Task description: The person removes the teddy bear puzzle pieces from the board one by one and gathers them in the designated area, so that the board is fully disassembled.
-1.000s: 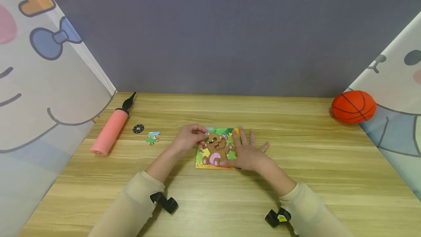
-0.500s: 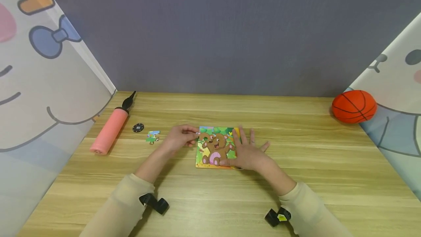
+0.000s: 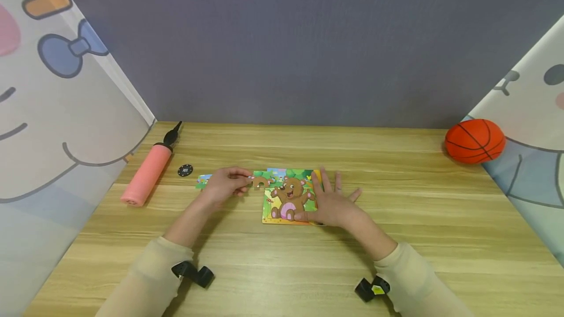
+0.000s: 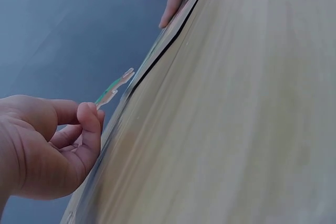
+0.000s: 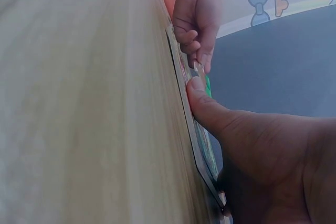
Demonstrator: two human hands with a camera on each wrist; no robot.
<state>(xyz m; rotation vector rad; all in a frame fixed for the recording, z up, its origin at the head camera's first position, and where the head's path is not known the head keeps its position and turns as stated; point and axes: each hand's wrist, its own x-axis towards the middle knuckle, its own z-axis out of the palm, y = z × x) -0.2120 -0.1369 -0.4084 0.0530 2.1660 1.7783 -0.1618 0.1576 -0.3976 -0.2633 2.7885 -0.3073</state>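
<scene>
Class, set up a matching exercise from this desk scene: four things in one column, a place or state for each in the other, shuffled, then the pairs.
1 pump
2 ball
3 puzzle piece
4 puzzle board

a far right of the table
b under the flat right hand
c pinched by the left hand
d far left

Pairs: 1-d, 2-a, 3-c, 4-b

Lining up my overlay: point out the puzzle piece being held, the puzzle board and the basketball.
puzzle piece (image 3: 260, 180), head view, its brown middle.
puzzle board (image 3: 268, 218), head view, lower left corner.
basketball (image 3: 473, 141), head view, centre of the ball.
</scene>
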